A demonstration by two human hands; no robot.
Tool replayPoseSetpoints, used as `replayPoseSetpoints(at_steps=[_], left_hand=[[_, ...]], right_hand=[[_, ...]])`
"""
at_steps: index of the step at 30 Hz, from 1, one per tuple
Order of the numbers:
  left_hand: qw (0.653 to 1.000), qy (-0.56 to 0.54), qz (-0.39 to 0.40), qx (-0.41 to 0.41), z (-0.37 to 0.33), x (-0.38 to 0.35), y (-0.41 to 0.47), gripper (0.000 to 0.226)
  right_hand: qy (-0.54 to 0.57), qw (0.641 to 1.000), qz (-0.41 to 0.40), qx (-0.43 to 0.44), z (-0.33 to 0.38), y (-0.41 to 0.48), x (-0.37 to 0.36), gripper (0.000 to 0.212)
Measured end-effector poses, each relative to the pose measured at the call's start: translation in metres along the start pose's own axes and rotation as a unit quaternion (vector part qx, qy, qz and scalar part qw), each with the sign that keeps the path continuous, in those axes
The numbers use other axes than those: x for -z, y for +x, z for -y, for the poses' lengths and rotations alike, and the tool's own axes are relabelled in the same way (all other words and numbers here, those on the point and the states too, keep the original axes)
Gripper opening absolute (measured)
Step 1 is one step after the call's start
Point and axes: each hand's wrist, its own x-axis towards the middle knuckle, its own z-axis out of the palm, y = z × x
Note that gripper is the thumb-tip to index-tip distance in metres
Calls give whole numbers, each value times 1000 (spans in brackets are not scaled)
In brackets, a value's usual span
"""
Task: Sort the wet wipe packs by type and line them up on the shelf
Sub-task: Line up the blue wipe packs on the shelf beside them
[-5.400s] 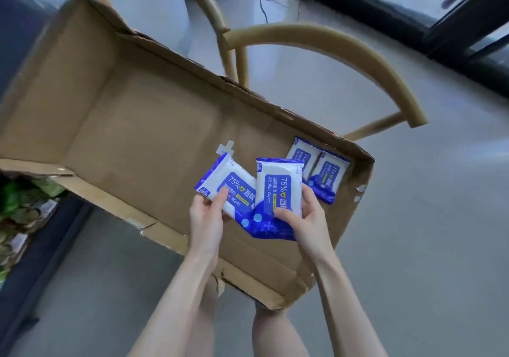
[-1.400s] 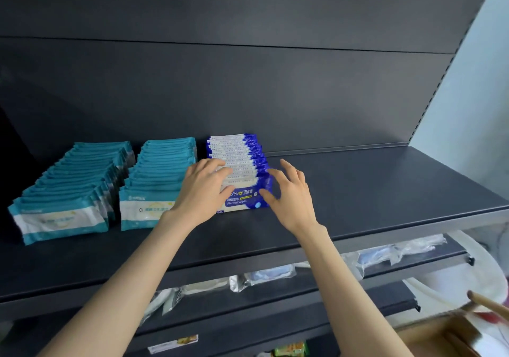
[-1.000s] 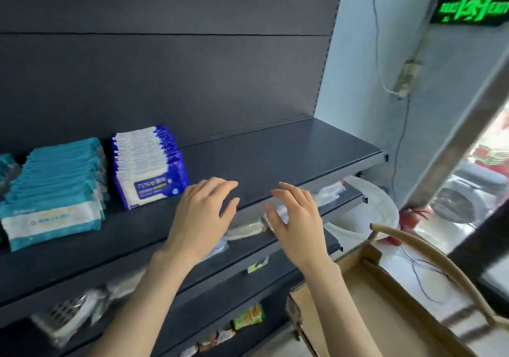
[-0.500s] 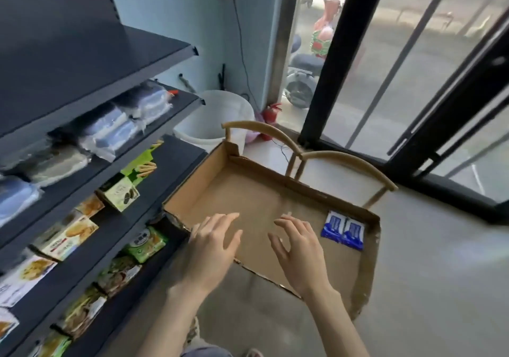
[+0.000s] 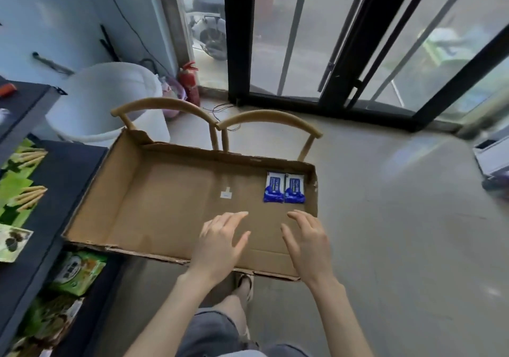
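- Risk of a drop: the two wipe packs [image 5: 275, 188] are wrapped in slick film. If both are pinched by one edge in a single reach, one may be lost to the floor.
- Risk of a tipped box: the cardboard box [image 5: 165, 205] appears to be propped on chairs. If its near edge is leaned on, it could be upset.
- Risk of a mis-sort: the labels are too small to be read here. A pack could be lined up with the wrong type if they are not checked.
- Hands, two counted: the left hand [image 5: 220, 242] and right hand [image 5: 308, 242] are held over the near part of the box, fingers spread and relaxed. Nothing is held.
- Wipe packs, two counted: blue and white, laid flat side by side in the far right corner of the box, just beyond the right hand.
- Box, one counted: shallow and open-topped.
- Chair backs [image 5: 162, 106], two counted: curved, seen behind the box.
- Wipe shelf: not in view. Only lower shelves [image 5: 68, 180] with green snack packs are shown at the left.
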Motion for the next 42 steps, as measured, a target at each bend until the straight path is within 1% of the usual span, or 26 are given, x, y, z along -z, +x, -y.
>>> replayPoseSetpoints(at_steps=[4,7,9,11,14,17,23,26,29,33,38,40,42], left_hand=[[999,-9,45,12,-1,-20,64,41],[997,-12,76,27,3,-37,113,41],[993,-24,103,56,10,-57,156,41],[992,-28,109,63,9,-64,170,41],[987,-40,134,84,21,-94,213,39],[979,-56,155,121,36,-128,250,38],[962,-89,168,196,78,-205,308,37],[953,-107,165,231,100,-250,328,41],[943,-125,151,269,117,-295,340,50],[931,-142,90,325,130,-337,349,56],[924,-142,32,355,137,-364,351,48],[917,-157,21,367,137,-366,351,45],[909,-176,21,377,136,-364,353,36]], right_hand=[[8,999,14,-48,-22,52,-6,34],[14,996,38,-83,-39,94,-14,35],[20,990,59,-123,-58,134,-28,36],[24,989,62,-134,-61,147,-33,37],[27,983,82,-162,-87,188,-57,37],[22,977,97,-188,-115,223,-81,35],[33,961,110,-251,-173,275,-138,35],[21,957,115,-266,-207,292,-169,36],[2,953,117,-278,-240,302,-199,46],[-10,950,100,-295,-269,308,-229,59],[-34,959,56,-276,-290,308,-253,67],[-14,955,45,-292,-293,309,-256,71],[26,948,37,-314,-296,314,-254,73]])
